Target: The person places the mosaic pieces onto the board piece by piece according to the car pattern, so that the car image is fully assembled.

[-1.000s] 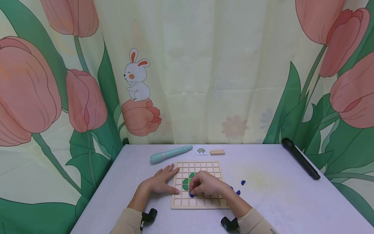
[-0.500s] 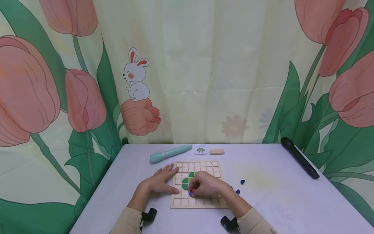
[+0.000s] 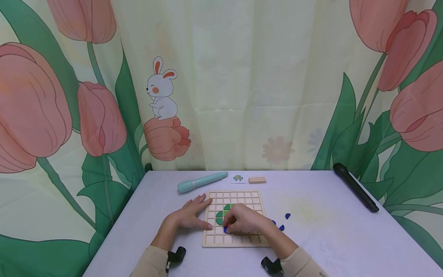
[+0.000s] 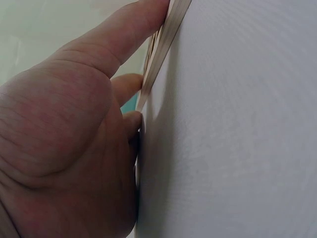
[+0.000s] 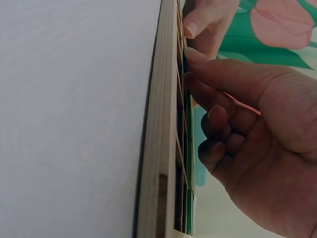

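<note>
A wooden grid board (image 3: 212, 241) lies on the table with green pieces (image 3: 219, 218) set in some of its squares. Over its middle, my right hand (image 3: 243, 218) pinches a small blue piece (image 3: 225, 230) between thumb and finger, down at the grid. The right wrist view shows the same blue piece (image 5: 185, 62) at the thumb tip, the other fingers curled. My left hand (image 3: 190, 215) lies spread at the board's left edge, thumb and a fingertip resting on the frame. In the left wrist view its thumb (image 4: 124, 37) touches the board's side. The right hand covers part of the grid.
Several loose blue pieces (image 3: 288, 216) lie right of the board. Behind it are a teal pen-shaped tube (image 3: 202, 182), a small picture card (image 3: 238, 177) and a wooden block (image 3: 257, 180). A black rod (image 3: 356, 188) lies along the table's right edge.
The blue piece and the right fingertips have shifted very slightly to the left over the grid. My left hand stays in place on the board's edge.
</note>
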`<state>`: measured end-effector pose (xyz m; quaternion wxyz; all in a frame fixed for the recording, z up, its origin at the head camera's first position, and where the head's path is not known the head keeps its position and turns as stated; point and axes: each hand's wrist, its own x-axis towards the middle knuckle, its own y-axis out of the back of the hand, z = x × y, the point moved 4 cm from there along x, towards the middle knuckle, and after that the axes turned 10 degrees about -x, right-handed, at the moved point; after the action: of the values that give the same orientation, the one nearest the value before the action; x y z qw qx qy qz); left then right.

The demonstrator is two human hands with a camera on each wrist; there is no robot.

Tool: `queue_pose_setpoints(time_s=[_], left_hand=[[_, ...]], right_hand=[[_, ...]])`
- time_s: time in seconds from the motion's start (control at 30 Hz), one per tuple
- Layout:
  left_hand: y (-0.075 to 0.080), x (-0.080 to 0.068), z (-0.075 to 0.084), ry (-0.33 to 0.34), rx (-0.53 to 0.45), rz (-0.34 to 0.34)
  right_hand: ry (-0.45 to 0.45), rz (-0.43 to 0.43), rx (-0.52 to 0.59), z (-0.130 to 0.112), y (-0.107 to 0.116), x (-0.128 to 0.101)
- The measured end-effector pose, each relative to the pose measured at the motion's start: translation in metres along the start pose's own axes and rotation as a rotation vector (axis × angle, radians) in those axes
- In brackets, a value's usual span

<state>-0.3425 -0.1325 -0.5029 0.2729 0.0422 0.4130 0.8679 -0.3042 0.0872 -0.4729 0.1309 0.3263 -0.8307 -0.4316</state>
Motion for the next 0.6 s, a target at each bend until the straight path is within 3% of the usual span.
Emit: queue_pose_setpoints(time_s=[0.4, 0.6], left_hand=[[-0.001, 0.001, 0.000, 0.007, -0.001, 0.006], [-0.001, 0.002, 0.000, 0.011, 0.001, 0.013]], right_hand=[[0.070, 0.089, -0.035, 0.005, 0.023, -0.007], [0.039, 0.141, 0.010, 0.016, 0.045, -0.016]])
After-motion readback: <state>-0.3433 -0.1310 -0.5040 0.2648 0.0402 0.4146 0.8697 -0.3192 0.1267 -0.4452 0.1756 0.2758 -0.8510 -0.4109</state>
